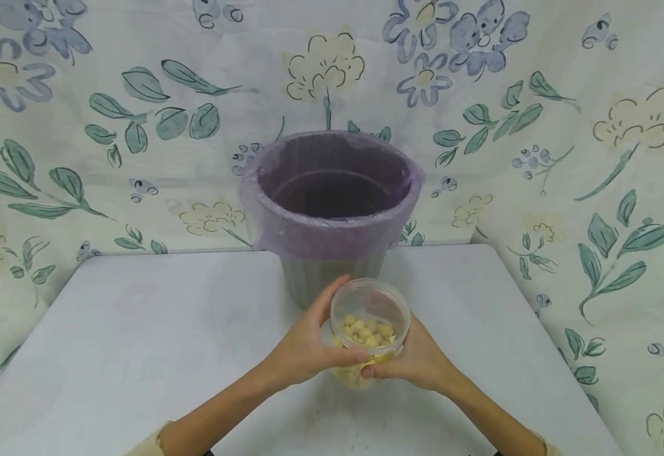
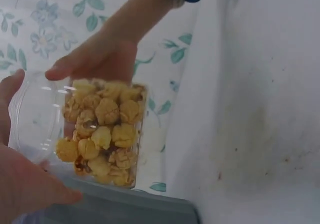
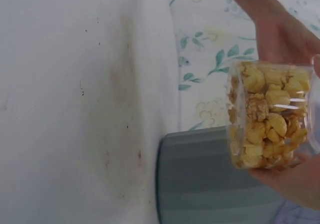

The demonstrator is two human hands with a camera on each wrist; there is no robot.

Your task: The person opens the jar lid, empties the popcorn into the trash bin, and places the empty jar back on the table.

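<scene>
Both hands hold a clear plastic jar (image 1: pixel 373 305) with pale yellow popcorn (image 1: pixel 368 332) in its lower part. On the jar's left side is my left hand (image 1: pixel 309 341), its thumb across the near wall. My right hand (image 1: pixel 419 356) grips the other side, thumb also in front. The jar is raised off the table, just before the bin. Through the clear wall, the popcorn (image 2: pixel 102 129) shows as round, caramel-coloured pieces in the left wrist view. Whether a clear lid covers the top, I cannot tell. Some fingers are hidden behind the jar.
A grey bin (image 1: pixel 332 275) stands on the white table (image 1: pixel 166 342) behind the jar, lined with a purple bag (image 1: pixel 332 234) folded over its rim. Small dark specks and brownish stains mark the table's near part. Floral cloth (image 1: pixel 166 158) hangs behind and at the sides.
</scene>
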